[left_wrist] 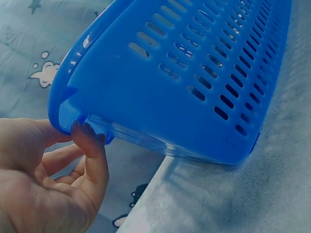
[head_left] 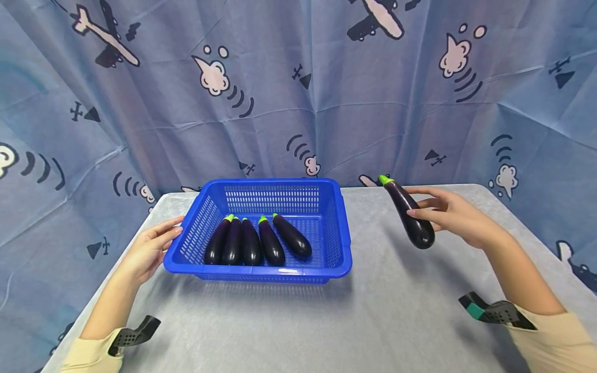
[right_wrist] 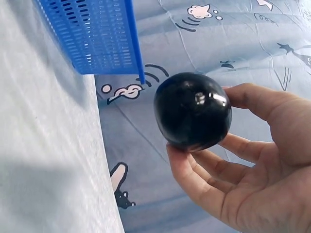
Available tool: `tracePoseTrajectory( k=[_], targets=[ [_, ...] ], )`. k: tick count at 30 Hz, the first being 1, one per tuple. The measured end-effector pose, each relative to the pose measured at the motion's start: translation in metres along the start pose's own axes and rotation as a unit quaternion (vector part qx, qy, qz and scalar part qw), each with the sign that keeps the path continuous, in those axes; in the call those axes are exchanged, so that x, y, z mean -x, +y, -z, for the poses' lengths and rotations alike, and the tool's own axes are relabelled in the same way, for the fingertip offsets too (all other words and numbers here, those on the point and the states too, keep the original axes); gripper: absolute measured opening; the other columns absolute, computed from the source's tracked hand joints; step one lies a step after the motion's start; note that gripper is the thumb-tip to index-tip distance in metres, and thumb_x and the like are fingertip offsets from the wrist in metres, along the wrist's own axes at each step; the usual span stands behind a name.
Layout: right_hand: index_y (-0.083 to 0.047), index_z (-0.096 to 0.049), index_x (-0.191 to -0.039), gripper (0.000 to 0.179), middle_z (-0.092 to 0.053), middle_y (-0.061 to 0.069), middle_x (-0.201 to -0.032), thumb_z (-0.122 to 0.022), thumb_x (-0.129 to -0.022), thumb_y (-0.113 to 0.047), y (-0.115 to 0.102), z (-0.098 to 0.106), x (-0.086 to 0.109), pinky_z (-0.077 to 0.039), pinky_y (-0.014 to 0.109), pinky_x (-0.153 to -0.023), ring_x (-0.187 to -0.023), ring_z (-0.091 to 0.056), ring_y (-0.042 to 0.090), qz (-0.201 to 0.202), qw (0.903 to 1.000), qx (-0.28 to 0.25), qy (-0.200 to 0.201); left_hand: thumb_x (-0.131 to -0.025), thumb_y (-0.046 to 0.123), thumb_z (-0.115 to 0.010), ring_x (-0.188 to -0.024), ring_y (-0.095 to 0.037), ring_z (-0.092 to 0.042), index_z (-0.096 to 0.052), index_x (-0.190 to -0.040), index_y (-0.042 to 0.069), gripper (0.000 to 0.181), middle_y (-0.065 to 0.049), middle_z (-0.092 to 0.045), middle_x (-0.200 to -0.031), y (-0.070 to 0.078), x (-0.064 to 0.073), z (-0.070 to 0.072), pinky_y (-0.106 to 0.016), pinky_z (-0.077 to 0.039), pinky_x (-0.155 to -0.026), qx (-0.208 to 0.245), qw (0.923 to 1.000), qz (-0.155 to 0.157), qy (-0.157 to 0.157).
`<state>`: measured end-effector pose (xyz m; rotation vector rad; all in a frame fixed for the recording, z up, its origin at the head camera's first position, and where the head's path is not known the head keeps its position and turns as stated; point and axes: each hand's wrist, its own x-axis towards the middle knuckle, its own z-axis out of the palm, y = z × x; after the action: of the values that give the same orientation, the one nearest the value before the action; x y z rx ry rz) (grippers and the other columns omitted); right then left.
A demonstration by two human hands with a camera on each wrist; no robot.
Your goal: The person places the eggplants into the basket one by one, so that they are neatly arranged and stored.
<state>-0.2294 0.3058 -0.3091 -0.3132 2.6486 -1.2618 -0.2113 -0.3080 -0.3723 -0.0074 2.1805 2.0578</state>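
Observation:
My right hand [head_left: 459, 215] holds a dark purple eggplant [head_left: 404, 210] above the right side of the table. Its green stem end tilts up toward the back left. In the right wrist view the eggplant's round end [right_wrist: 192, 111] faces the camera, between thumb and fingers. To the left, a blue perforated plastic basket [head_left: 280, 271] has several eggplants [head_left: 252, 243] lying side by side in it, stems toward the back. My left hand [head_left: 144, 254] pinches the basket's rim [left_wrist: 57, 104] at its left end, shown close in the left wrist view.
The grey table [head_left: 280, 326] carries the basket near its back edge. A blue curtain [head_left: 270, 145] printed with planes and clouds hangs behind and around it. Each forearm wears a black wrist mount [head_left: 494, 311] over a cream sleeve.

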Motion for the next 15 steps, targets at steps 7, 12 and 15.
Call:
tracePoseTrajectory(
  k=[7,12,15],
  targets=[
    [-0.004,-0.032,-0.163,0.068,-0.052,0.036,-0.148,-0.063,-0.108,-0.028,-0.015,-0.004,-0.007,-0.061,0.045,-0.092,-0.127,-0.061,0.039,-0.001,1.0,0.002,-0.004,-0.111,0.02,-0.057,-0.099,-0.003,-0.071,-0.044,-0.158,0.003,0.052,0.021,-0.069,-0.111,0.0,0.0,0.0,-0.025,-0.063,-0.083,-0.004,1.0,-0.002,-0.001],
    [-0.004,-0.033,-0.163,0.068,-0.052,0.036,-0.148,-0.063,-0.108,-0.028,-0.026,-0.007,-0.013,-0.061,0.05,-0.094,-0.127,-0.062,0.041,0.003,1.0,0.006,-0.007,-0.111,0.02,-0.057,-0.099,-0.003,-0.071,-0.045,-0.157,0.005,0.05,0.02,-0.069,-0.111,0.0,0.0,0.0,-0.025,-0.063,-0.083,-0.002,1.0,-0.003,-0.001],
    [-0.004,-0.034,-0.163,0.067,-0.052,0.036,-0.148,-0.064,-0.107,-0.028,-0.032,-0.01,-0.016,-0.061,0.05,-0.094,-0.125,-0.063,0.039,0.009,0.9999,0.001,-0.009,-0.111,0.02,-0.057,-0.099,-0.004,-0.072,-0.052,-0.152,0.011,0.043,0.02,-0.07,-0.111,0.0,0.0,0.0,-0.025,-0.063,-0.083,0.002,1.0,-0.004,-0.002]
  ],
)
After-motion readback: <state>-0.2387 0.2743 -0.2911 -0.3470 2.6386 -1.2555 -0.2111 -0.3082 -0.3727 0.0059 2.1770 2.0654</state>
